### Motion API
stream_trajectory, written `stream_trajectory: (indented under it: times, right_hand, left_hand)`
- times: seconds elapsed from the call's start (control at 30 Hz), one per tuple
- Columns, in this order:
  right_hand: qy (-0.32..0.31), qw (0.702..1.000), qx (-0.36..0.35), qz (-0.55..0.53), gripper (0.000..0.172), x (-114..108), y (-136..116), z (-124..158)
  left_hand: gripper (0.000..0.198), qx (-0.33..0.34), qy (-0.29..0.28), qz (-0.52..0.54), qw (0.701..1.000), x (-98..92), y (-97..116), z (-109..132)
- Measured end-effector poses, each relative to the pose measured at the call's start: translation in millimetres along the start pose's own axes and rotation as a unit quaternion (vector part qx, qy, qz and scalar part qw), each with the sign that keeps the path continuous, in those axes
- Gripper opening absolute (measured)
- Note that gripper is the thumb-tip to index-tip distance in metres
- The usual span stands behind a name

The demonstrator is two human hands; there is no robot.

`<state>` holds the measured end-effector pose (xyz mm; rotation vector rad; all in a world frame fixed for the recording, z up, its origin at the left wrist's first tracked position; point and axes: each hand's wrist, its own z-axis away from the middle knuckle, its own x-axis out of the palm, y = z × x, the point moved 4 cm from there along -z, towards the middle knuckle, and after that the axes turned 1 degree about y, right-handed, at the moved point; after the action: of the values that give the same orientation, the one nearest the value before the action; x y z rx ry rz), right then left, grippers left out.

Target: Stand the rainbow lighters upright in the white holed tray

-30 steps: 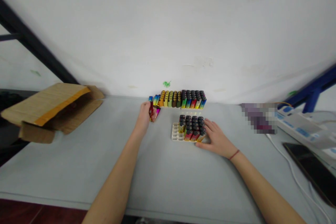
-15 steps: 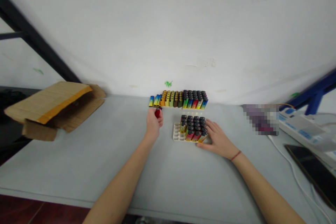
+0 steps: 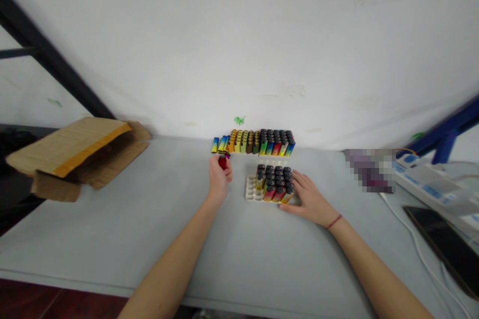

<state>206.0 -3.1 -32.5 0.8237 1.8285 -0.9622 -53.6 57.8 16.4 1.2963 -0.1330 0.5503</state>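
Note:
My left hand [image 3: 220, 178] is closed around a red lighter [image 3: 222, 161], just in front of the back row. Most of that lighter is hidden by my fingers. A pale tray [image 3: 251, 194] with round slots stands nearer to me, its left slots bare and the others filled with upright, black-topped lighters [image 3: 276, 179]. My right hand [image 3: 309, 200] rests with spread fingers at the tray's right side, thumb by its front edge. Along the wall stand more black-topped lighters [image 3: 277, 143] and yellow-green ones [image 3: 244, 142]. At their left, several blue-yellow lighters [image 3: 220, 144] lie flat.
An open cardboard box [image 3: 90, 147] lies on the left of the grey table [image 3: 149, 229]. To the right are a power strip [image 3: 430, 179], a white cable [image 3: 409, 229], a dark phone [image 3: 441, 241] and a pixelated object [image 3: 368, 169]. The wall [image 3: 239, 50] bounds the back.
Hardly anything differs. The whole view has shifted very slightly; the red lighter in my left hand is turned a little, and my right hand stays beside the tray.

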Motion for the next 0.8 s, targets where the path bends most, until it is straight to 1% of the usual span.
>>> stream_trajectory:
  times: [0.17,0.33,0.53,0.67,0.73,0.8]
  right_hand:
    - [-0.003,1.0,-0.002,0.007,0.088,-1,-1,0]
    - [-0.004,1.0,-0.002,0.005,0.087,-1,-1,0]
    - [0.002,1.0,-0.002,-0.003,0.085,0,0,0]
    - [-0.005,1.0,0.005,-0.003,0.087,0,0,0]
    - [-0.007,1.0,0.007,-0.002,0.088,0,0,0]
    - [-0.006,1.0,0.005,-0.002,0.087,-1,-1,0]
  left_hand:
    - [0.04,-0.019,-0.001,-0.008,1.0,1.2,0,0]
    - [0.036,0.006,0.008,0.007,1.0,2.1,2,2]
    - [0.037,-0.001,-0.005,-0.01,1.0,1.7,-3,1]
    - [0.04,0.0,-0.046,-0.066,0.997,3.3,-10,-2]
    - [0.037,0.028,-0.093,-0.094,0.991,6.3,-10,-2]
    - [0.028,0.08,-0.16,-0.118,0.977,10.6,-7,1]
